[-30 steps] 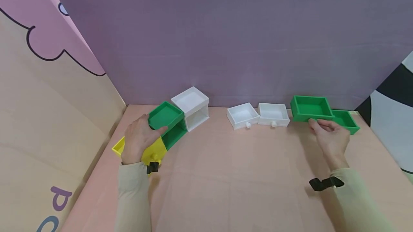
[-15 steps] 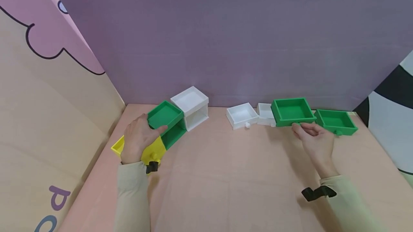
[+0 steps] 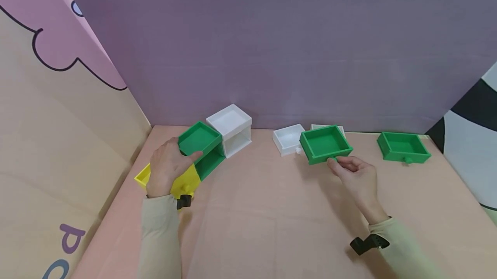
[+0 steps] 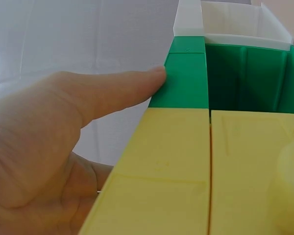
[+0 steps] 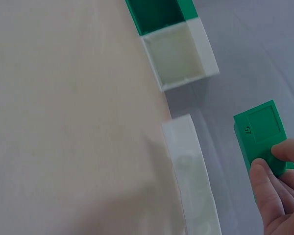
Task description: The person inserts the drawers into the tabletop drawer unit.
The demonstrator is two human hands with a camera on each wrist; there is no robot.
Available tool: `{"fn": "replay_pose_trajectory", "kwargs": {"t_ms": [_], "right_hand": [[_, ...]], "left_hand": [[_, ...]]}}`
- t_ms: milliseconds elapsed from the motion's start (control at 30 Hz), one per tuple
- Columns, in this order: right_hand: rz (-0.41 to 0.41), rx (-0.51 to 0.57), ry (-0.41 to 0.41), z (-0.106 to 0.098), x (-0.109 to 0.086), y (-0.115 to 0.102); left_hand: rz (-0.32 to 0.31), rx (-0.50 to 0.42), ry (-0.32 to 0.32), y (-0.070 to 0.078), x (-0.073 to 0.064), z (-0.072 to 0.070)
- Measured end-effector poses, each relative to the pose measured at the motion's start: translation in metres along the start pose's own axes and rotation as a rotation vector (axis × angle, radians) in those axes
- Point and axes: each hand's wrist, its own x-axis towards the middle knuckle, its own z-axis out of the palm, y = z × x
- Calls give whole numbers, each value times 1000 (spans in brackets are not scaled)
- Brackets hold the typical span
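My right hand (image 3: 359,180) pinches a green drawer (image 3: 326,142) by its front knob, holding it raised and tilted in front of two small white drawers. In the right wrist view, thumb and fingers close round the knob on the drawer front (image 5: 257,127). My left hand (image 3: 165,167) holds a green drawer case (image 3: 209,158), its thumb along the front top edge and its fingers at the back, partly hidden. That case has a bare slot and stands between a yellow drawer case (image 3: 190,181) and a white drawer case (image 3: 237,139) in a slanted row.
One white drawer (image 3: 287,138) lies near the back wall; the other (image 3: 341,130) is mostly covered by the raised drawer. Another green drawer (image 3: 404,145) sits at the right. A patterned panel (image 3: 58,119) stands along the left, a purple-grey wall (image 3: 272,46) behind.
My right hand has carried the green drawer leftward and nearer, from beside the other green drawer to in front of the white ones. My left hand stays in place.
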Motion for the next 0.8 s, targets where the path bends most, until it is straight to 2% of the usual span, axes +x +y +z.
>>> {"fn": "replay_pose_trajectory", "kwargs": {"t_ms": [200,433,800], "right_hand": [[-56,16,-55,14,-12,-7],[-47,37,-101,29,-27,-11],[-38,128,-195,61,-40,-14]], "left_hand": [[-5,-8,5,0,-1,-1],[2,-12,0,1,-1,1],[9,-13,22,-2,0,2]]}}
